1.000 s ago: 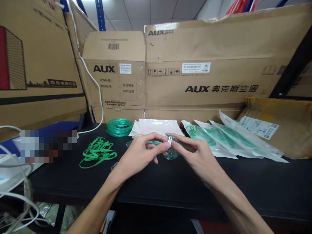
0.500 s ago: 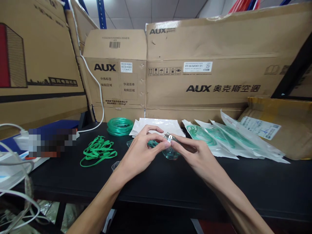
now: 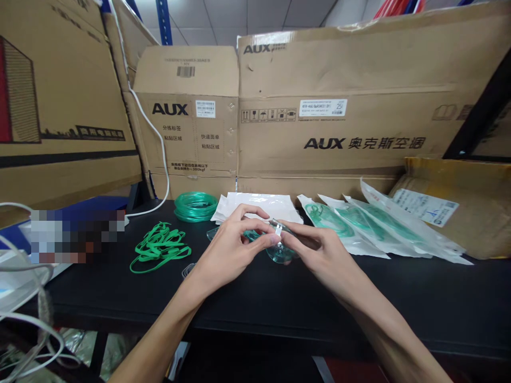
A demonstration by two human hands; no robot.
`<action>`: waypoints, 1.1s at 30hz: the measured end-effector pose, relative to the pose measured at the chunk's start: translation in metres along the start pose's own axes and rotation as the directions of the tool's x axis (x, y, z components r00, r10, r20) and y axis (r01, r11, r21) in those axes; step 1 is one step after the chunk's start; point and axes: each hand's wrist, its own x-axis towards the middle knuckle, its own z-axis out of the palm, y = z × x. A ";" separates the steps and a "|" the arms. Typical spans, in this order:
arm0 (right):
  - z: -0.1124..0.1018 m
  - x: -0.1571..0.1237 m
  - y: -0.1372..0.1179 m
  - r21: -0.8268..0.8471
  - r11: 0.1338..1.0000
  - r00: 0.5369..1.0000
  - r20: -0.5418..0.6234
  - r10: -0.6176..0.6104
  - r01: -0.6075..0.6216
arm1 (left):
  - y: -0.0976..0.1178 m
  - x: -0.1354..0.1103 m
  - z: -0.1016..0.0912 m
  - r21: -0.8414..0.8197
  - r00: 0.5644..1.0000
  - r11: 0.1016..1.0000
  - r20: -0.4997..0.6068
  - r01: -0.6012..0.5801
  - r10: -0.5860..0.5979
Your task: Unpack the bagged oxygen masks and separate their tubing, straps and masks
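cardboard boxes (image 3: 355, 69), printed with the word aux in bold black letters, stand like a wall at the back of a black table (image 3: 399, 303). over the table, between the person's two hands, is a see-through green plastic mask (image 3: 280, 256), partly hidden by the fingers; whether it touches the table cannot be told. a small metal strip (image 3: 278, 230) sits at the upper part of the mask. the left hand (image 3: 229, 244) comes to the mask from its left and grasps the strip, thumb tip pressed at it and a forefinger arched above. the right hand (image 3: 321, 247) holds the mask from its right, thumb in front at the strip, the other fingers curled around and mostly out of sight. just behind the mask lie flat white packets (image 3: 259, 201). left of the mask and farther back is a coil of green tube (image 3: 195, 206); left of it and nearer is a loose heap of green straps (image 3: 162, 247). to the right of the mask, white bags (image 3: 361, 247) overlap in a row, green tubing showing through them. farthest right of the mask, behind the bags, rests a taped brown box (image 3: 459, 213) with a white label.
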 end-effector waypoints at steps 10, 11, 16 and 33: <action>-0.015 -0.002 -0.012 -0.160 0.983 0.987 0.116 0.111 -0.092 | -0.003 0.001 -0.003 0.153 0.964 0.952 0.060 -0.266 0.260; -0.016 -0.002 -0.012 -0.152 0.984 0.986 0.116 0.116 -0.097 | -0.003 0.000 -0.004 0.168 0.956 0.941 0.069 -0.294 0.286; -0.016 -0.002 -0.014 -0.033 0.989 0.983 0.103 0.149 -0.146 | -0.002 -0.001 -0.004 0.216 0.921 0.895 0.075 -0.390 0.383; -0.030 -0.010 -0.012 -0.161 0.987 0.979 0.196 0.058 -0.027 | -0.004 -0.002 -0.011 0.237 0.957 0.928 0.101 -0.289 0.272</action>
